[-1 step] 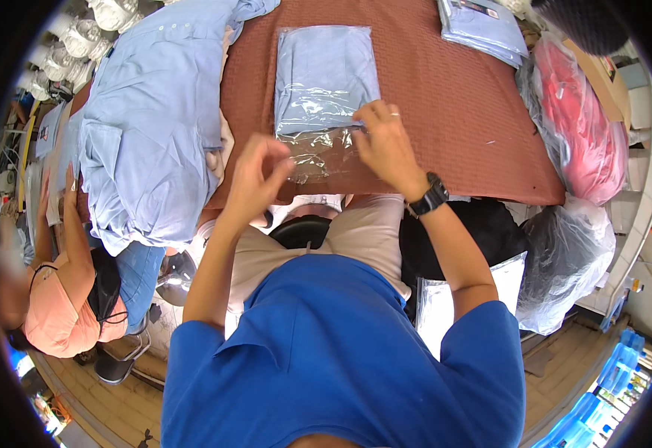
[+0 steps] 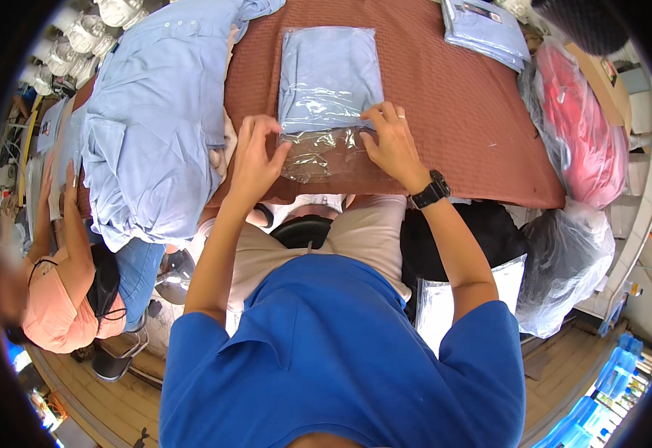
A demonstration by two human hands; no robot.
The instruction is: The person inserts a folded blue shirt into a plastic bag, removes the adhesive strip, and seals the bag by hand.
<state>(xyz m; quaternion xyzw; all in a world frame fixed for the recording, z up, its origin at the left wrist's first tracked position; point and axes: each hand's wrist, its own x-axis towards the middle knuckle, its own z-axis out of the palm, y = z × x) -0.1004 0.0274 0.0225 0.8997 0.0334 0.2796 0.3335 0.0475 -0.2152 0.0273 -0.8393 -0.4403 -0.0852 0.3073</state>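
Note:
A folded light-blue shirt in a clear plastic bag (image 2: 329,78) lies flat on the brown table (image 2: 453,127) in front of me. The bag's empty open end (image 2: 318,153) points toward me. My left hand (image 2: 255,160) pinches the left edge of that open end. My right hand (image 2: 393,142) holds the right edge, fingers pressed on the plastic where the shirt ends. A black watch (image 2: 432,190) sits on my right wrist.
A heap of loose light-blue shirts (image 2: 154,127) covers the table's left side. Packed shirts (image 2: 486,26) are stacked at the far right. A pink-filled plastic bag (image 2: 587,142) and clear bags (image 2: 565,261) stand at the right. A person in an orange top (image 2: 50,306) sits at the left.

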